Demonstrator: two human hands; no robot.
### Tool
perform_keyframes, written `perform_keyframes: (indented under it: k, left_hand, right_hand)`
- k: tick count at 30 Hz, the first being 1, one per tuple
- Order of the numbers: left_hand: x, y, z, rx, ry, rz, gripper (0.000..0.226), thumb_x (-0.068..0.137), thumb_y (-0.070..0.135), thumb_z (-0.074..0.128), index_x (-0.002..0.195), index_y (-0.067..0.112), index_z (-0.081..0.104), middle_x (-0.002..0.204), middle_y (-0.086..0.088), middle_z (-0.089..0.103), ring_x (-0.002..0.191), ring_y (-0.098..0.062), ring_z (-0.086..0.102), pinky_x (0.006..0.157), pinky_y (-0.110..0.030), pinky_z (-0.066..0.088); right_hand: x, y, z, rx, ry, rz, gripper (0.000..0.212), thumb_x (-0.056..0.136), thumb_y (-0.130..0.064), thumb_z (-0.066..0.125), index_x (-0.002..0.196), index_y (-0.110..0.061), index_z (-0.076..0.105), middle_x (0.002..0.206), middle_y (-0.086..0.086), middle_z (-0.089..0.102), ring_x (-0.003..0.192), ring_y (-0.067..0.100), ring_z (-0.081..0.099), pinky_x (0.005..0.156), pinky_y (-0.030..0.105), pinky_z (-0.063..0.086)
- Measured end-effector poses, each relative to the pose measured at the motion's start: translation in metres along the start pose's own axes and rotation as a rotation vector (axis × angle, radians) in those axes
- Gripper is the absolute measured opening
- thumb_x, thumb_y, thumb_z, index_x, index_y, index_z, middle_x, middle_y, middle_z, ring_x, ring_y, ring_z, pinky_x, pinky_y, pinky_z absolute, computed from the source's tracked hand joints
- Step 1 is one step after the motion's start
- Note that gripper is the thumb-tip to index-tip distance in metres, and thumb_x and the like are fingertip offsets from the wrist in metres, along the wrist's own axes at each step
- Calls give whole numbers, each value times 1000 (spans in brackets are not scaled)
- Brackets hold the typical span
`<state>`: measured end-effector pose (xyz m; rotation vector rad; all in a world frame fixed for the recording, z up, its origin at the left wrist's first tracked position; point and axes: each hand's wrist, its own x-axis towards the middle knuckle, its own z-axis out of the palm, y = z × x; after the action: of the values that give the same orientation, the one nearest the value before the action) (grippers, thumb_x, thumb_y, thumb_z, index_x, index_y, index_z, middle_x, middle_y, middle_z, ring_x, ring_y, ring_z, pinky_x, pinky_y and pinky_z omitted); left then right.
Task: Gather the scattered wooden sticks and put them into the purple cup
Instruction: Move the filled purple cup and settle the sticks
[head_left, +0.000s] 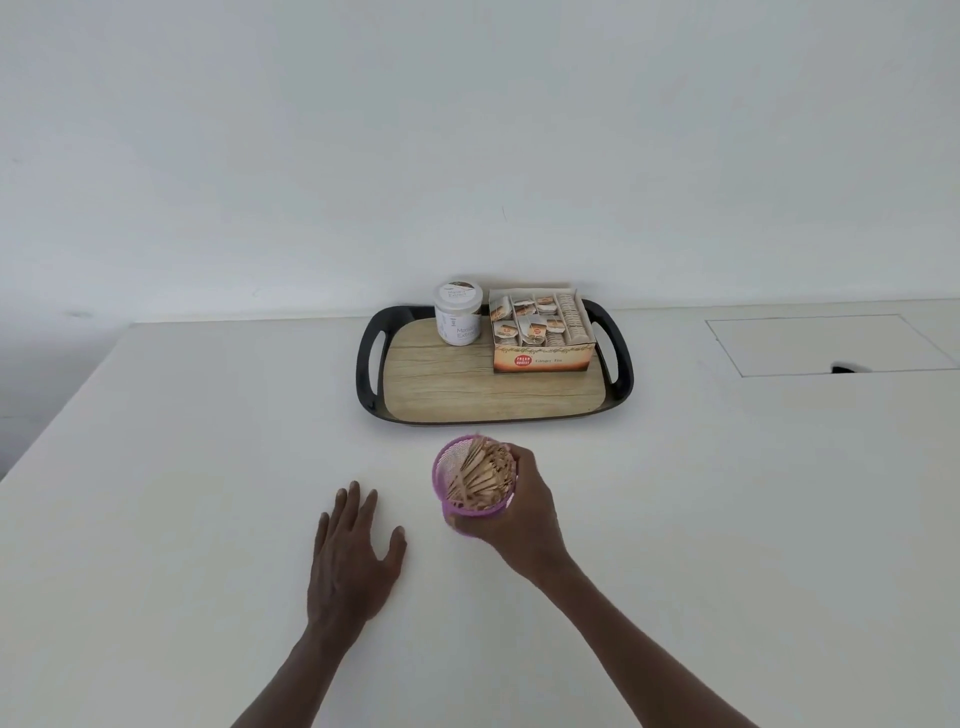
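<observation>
The purple cup (470, 506) is a see-through mesh sort of thing, pinkish-purple, and it's stuffed with a bundle of pale wooden sticks (480, 475) — flat ones, fanned out a bit at the top and leaning toward the right side of the rim. The right hand (519, 512) has its fingers wrapped round the cup from the right, holding it near the middle of the white table (182, 467), just on the near side of the tray. Can't tell if the cup's bottom is actually touching the table or lifted slightly.

The left hand (350, 556) lies flat on the table just left of the cup, fingers straight and spread, holding nothing.

Farther back sits a black-rimmed tray (366, 364) with a wood-look floor — on it a white jar (458, 318) at the far left and an open ginger tea box (540, 330) of sachets right beside it.
</observation>
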<state>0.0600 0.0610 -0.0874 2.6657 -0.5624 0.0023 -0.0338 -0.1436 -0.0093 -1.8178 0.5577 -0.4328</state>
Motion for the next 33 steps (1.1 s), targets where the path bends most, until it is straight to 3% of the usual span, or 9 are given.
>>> perform_keyframes:
  k: [4, 7, 10, 14, 17, 20, 25, 28, 33]
  left_hand:
    - [0, 3, -2, -9, 5, -12, 67, 93, 42, 58, 151, 13, 38, 163, -6, 23, 152, -19, 16, 124, -40, 17]
    - [1, 1, -3, -12, 4, -1, 66, 93, 42, 58, 150, 13, 39, 163, -5, 22, 152, -18, 15, 124, -39, 16]
    - [1, 3, -3, -8, 5, -5, 65, 93, 41, 58, 149, 13, 41, 163, -5, 22, 152, -18, 14, 124, -39, 16]
    - [0, 2, -2, -14, 2, -4, 66, 93, 42, 58, 150, 14, 41, 163, -4, 23, 152, -18, 14, 124, -40, 16]
    - [1, 3, -3, -17, 9, -14, 65, 92, 42, 59, 149, 14, 42, 162, -5, 23, 152, -18, 16, 123, -40, 17]
    - [0, 3, -3, -17, -1, -10, 66, 93, 43, 58, 150, 15, 40, 163, -4, 22, 152, -17, 14, 124, -39, 15]
    - [-1, 5, -5, -28, -2, -11, 66, 94, 44, 56, 151, 15, 39, 163, -5, 21, 152, -18, 13, 124, -38, 14]
    - [0, 5, -6, -41, 1, -9, 66, 94, 43, 57, 150, 14, 39, 163, -5, 22, 152, -18, 15, 124, -38, 15]
    - [-1, 6, -7, -73, -2, -13, 64, 93, 40, 59, 149, 13, 42, 162, -6, 24, 152, -19, 17, 124, -38, 16]
  right_hand:
    - [1, -1, 0, 60, 87, 27, 91, 47, -35, 97, 123, -32, 47, 117, -15, 60, 108, 3, 60, 77, 11, 55]
    - [1, -3, 2, 14, -4, 0, 92, 46, -41, 96, 124, -33, 46, 117, -15, 62, 107, 3, 62, 78, 15, 57]
    - [3, -1, -1, 60, 79, 20, 89, 46, -38, 95, 121, -34, 48, 116, -15, 62, 106, 2, 61, 74, 11, 54]
    - [1, -2, 1, 26, 24, -4, 91, 47, -39, 96, 124, -32, 47, 116, -16, 62, 107, 6, 62, 78, 21, 60]
    - [1, -2, 1, 71, 88, 14, 89, 48, -36, 96, 122, -34, 47, 115, -17, 61, 106, 3, 61, 75, 15, 57]
    - [0, -3, 6, 40, 0, -9, 92, 47, -42, 95, 124, -31, 48, 116, -17, 62, 107, 4, 62, 80, 22, 59]
    - [2, 0, 11, 58, -19, 3, 90, 46, -44, 93, 122, -38, 46, 116, -20, 60, 108, 2, 59, 80, 21, 59]
    - [6, 6, 10, 43, -46, 0, 91, 49, -40, 94, 127, -30, 47, 120, -13, 59, 111, 9, 59, 84, 25, 59]
    - [11, 13, 7, 20, -80, -7, 88, 50, -37, 95, 124, -33, 48, 118, -16, 60, 107, 1, 59, 80, 14, 54]
